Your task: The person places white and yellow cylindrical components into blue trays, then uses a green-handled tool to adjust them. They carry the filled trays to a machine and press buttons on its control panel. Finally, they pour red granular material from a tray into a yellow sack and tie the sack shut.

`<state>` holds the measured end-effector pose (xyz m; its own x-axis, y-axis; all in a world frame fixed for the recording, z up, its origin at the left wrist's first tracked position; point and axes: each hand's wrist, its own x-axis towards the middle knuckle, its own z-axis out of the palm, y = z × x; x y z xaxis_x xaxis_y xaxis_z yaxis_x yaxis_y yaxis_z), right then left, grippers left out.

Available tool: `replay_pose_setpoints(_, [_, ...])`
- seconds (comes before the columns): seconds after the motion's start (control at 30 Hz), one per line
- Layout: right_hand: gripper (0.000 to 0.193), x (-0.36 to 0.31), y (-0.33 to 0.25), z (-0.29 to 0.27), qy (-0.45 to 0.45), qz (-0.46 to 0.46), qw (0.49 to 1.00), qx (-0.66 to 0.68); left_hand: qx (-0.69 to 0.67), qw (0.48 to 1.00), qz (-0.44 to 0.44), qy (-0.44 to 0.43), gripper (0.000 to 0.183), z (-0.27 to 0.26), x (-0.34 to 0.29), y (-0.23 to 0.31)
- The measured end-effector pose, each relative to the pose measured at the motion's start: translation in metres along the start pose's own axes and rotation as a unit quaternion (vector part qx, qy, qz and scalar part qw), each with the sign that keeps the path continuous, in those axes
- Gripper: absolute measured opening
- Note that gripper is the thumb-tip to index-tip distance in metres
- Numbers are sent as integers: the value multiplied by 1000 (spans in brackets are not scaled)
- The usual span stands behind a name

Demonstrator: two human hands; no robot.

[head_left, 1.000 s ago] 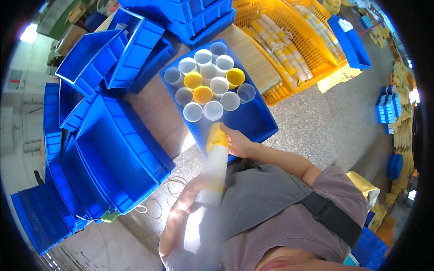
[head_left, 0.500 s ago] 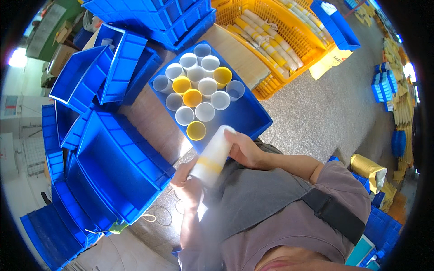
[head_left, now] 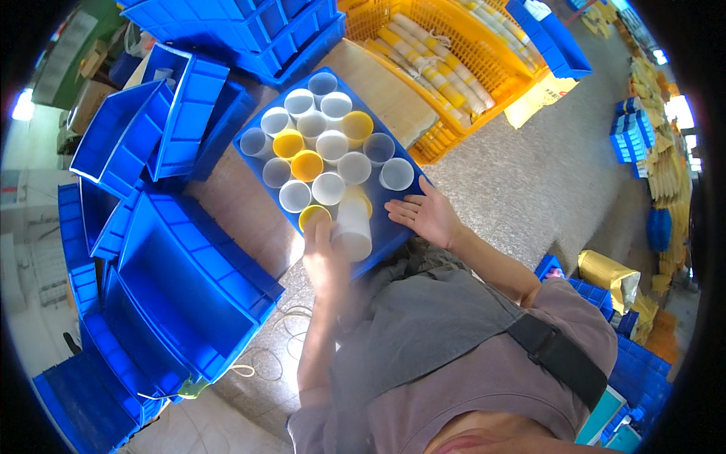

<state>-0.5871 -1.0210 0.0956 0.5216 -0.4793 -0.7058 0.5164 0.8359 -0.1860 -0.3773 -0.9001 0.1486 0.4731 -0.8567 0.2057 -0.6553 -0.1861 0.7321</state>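
Observation:
My left hand (head_left: pixel 327 257) is closed against the side of a white cup (head_left: pixel 353 236) at the near edge of the blue tray (head_left: pixel 393 219). That cup is tilted, its base toward me, and a yellow rim shows at its far end; whether several are nested I cannot tell. By my left fingertips stands a yellow cup (head_left: pixel 314 217). To the right, my right hand (head_left: pixel 429 216) is empty with fingers stretched out over the tray's edge. Just beyond its fingers a white cup (head_left: pixel 397 175) stands upright, beside rows of white and yellow cups (head_left: pixel 331 147), mouths up.
Blue bins (head_left: pixel 200 265) are piled on the left, and more blue crates (head_left: pixel 249 34) are stacked at the back. A yellow crate (head_left: pixel 454 136) at the far right holds long white and yellow stacks. A looped cord (head_left: pixel 261 363) lies on the floor.
My right hand has let go of the yellow-banded white stack and moved right, opening. A white cup now stands at the tray's right. My left hand has moved forward, over the tray.

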Motion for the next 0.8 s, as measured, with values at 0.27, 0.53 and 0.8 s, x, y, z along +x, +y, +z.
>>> replay_pose_setpoints(0.27, [87,-1,2,-6,-13,30,998,-53,140,988,33,-63,23,-7,0,-21])
replay_pose_setpoints(0.53, [47,32,-25,2,-70,160,975,-137,158,986,47,-36,31,16,14,-6])
replay_pose_setpoints(0.8, [52,32,-49,8,-101,184,961,-177,186,970,19,-159,36,-26,7,-13])
